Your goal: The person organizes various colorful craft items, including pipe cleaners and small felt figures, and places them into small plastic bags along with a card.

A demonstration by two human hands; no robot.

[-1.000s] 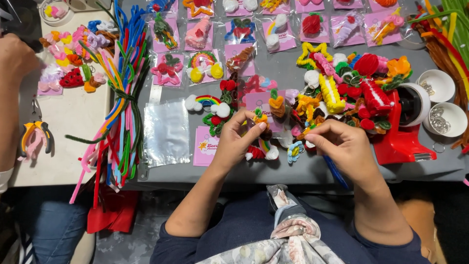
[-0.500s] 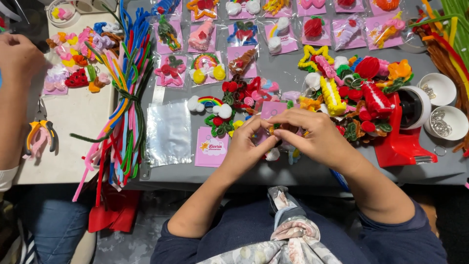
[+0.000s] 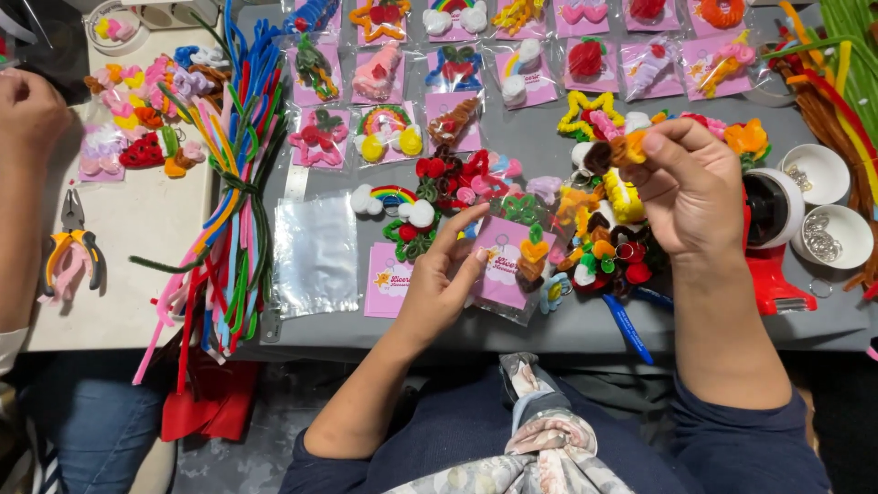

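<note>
Head view. My left hand (image 3: 448, 279) lay on a pink backing card in a clear packet (image 3: 506, 267), fingers closed on its left edge, the index raised off it. A small orange-and-green pipe-cleaner charm (image 3: 534, 249) already sat inside that packet, near the front edge of the grey table (image 3: 549, 155).

My right hand (image 3: 688, 187) was lifted above the heap of loose charms (image 3: 608, 252), thumb and forefinger pinched together on a small orange-and-brown charm (image 3: 620, 151). It hung clear of the table, well apart from the packet.

Done, as I judged it: two rows of finished packets (image 3: 476, 69) lay along the far side, each a pink card with one charm sealed in. Left: the loose heap was still large, a rainbow-and-cloud charm (image 3: 395, 198) lay unpacked, and an empty clear bag (image 3: 315, 256) and a bare pink card (image 3: 388, 279) waited beside my left hand. I put the packing at roughly halfway, no further.

Around it: a bundle of coloured pipe cleaners (image 3: 233, 183) to the left, a red glue gun stand (image 3: 773, 256) and two white bowls of metal rings (image 3: 828, 206) to the right. On the adjoining cream table, another person's hand (image 3: 27, 114) and a pair of pliers (image 3: 71, 242).
</note>
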